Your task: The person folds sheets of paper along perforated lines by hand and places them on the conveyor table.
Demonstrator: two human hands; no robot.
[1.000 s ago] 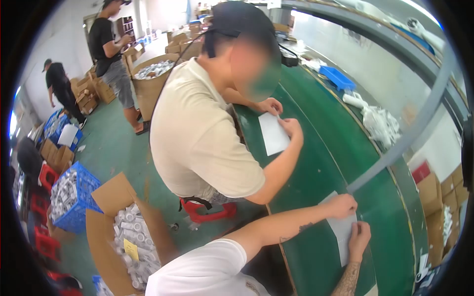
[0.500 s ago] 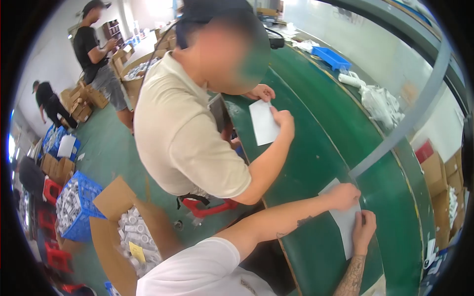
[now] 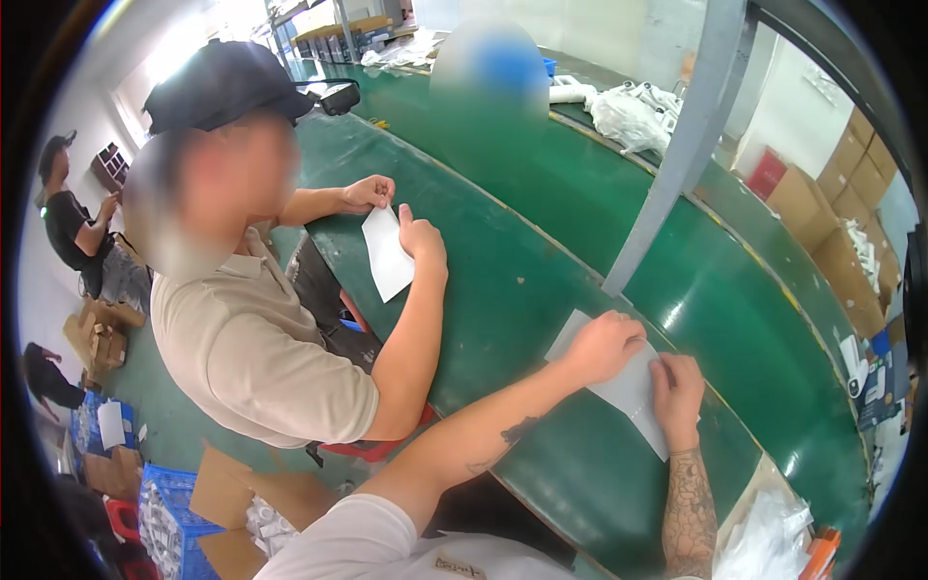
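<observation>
A white sheet of paper [image 3: 628,394] with a fold or perforated line lies at a slant on the green table in front of me. My left hand [image 3: 605,348] reaches across it, fingers curled in a pinch at its far long edge. On the right side, my right hand [image 3: 680,394] grips the same edge between thumb and bent fingers. The two hands are close together but apart. What the fingertips do under the curled fingers is partly hidden.
To my left a co-worker in a beige shirt [image 3: 261,358] holds another white sheet [image 3: 387,253]. A grey post [image 3: 672,159] rises beyond my hands. Plastic bags [image 3: 768,541] lie at the near right; an open carton of white parts [image 3: 227,498] stands at left.
My view has turned to the right, so the co-worker and table appear further left. Both hands stay at the sheet, with the left hand's fingers still curled.
</observation>
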